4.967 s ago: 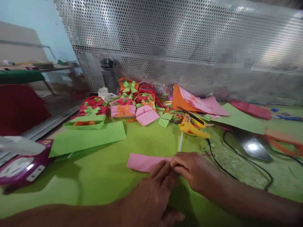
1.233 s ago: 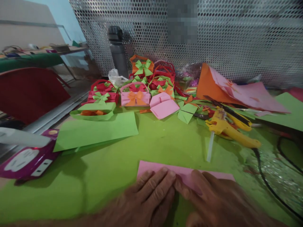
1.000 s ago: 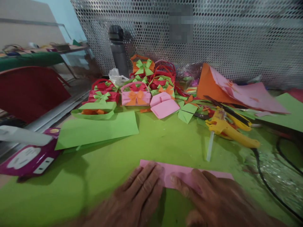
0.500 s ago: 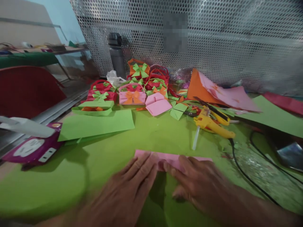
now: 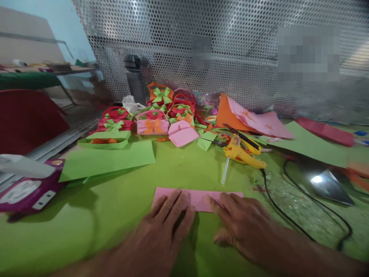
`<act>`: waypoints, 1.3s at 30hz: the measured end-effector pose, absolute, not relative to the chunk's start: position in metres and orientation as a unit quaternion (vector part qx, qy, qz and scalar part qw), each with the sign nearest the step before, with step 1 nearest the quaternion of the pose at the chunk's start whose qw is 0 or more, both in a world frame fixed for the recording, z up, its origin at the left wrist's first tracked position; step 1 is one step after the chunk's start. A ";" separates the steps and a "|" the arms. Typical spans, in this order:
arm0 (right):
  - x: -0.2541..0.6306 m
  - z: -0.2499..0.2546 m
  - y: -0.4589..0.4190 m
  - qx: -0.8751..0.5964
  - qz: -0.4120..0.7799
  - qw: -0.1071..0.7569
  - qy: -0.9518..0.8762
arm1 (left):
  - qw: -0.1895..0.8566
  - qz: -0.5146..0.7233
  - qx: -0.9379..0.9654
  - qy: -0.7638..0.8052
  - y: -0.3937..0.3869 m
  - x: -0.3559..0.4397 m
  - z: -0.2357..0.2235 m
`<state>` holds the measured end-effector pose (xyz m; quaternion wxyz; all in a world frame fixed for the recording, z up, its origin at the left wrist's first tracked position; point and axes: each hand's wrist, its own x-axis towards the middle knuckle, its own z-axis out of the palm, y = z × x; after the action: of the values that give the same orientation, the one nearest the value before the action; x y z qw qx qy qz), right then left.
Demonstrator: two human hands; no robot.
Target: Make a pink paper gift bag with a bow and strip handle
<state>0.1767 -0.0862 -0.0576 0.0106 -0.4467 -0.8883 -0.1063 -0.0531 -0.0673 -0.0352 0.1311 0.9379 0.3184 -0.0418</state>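
Locate pink paper strip [image 5: 201, 200] flat on green tabletop [image 5: 178, 171], partly beneath left grip [image 5: 157, 234] and right grip [image 5: 245, 219], unclenched and pressing without pinching. Treat as probably light, flexible, easily creased; hold at short ends.

You have a grey bottle [image 5: 135, 84] standing near the perforated metal panel [image 5: 245, 46], with a red chair [image 5: 29, 121] off to your left

Two hands [image 5: 161, 231], one bottle [image 5: 136, 85], at least four bags [image 5: 143, 128].
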 end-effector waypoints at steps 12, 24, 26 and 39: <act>0.176 -0.048 -0.096 -0.512 -0.021 0.017 -0.859 | 0.110 -0.105 0.908 0.389 -0.074 -0.018 -0.026; 0.178 -0.048 -0.103 -0.517 -0.002 0.029 -0.856 | 0.076 -0.022 0.928 0.365 -0.075 -0.039 -0.041; 0.179 -0.048 -0.103 -0.512 0.000 0.031 -0.858 | 0.065 0.001 0.930 0.361 -0.073 -0.053 -0.046; 0.172 -0.037 -0.092 -0.446 -0.121 -0.046 -0.885 | -0.068 0.019 0.891 0.448 -0.062 -0.108 -0.055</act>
<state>0.1723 -0.0920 -0.0368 -0.0455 -0.4464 -0.8855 -0.1208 -0.1076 -0.0621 -0.0550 -0.0684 0.8911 0.4482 0.0194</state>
